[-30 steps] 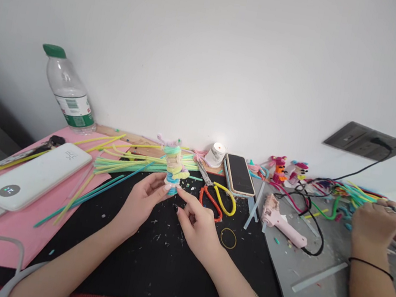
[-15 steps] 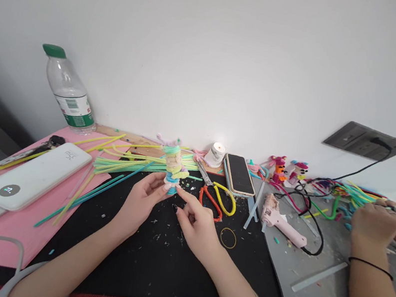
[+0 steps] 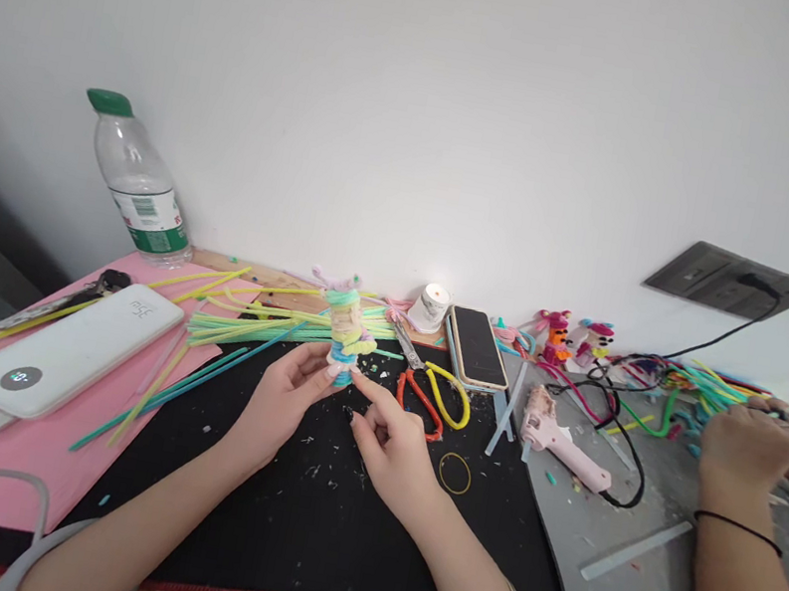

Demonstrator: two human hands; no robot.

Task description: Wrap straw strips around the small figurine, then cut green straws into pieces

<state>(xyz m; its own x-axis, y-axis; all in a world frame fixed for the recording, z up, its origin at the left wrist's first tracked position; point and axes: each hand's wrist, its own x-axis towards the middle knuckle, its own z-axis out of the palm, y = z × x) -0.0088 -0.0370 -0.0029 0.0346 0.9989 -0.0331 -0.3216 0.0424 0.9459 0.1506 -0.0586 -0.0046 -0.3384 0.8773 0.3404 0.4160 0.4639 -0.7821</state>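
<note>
Above the black mat (image 3: 294, 531), a small pipe-cleaner figure (image 3: 347, 328) stands upright between my hands. It has pale green, cream, yellow and blue coils, with lilac tips on top. My left hand (image 3: 285, 396) is closed on its lower part, thumb in front. From the other side, the index finger of my right hand (image 3: 395, 437) reaches out and touches the base. The right thumb is held apart from the figure, and the remaining fingers are partly curled. Just beyond my right hand lie scissors (image 3: 448, 400) with yellow and orange handles. A thin rubber band (image 3: 454, 473) lies beside that hand.
Green pipe cleaners (image 3: 268, 330) lie behind the figure. At left are a white power bank (image 3: 84, 344) and a bottle (image 3: 137, 182). A phone (image 3: 477, 348), a pink glue gun (image 3: 559, 442) and its cord are at right. A co-worker's hands (image 3: 755, 442) work far right.
My hands and the figure hold almost the same position. The power bank's small round display reads differently.
</note>
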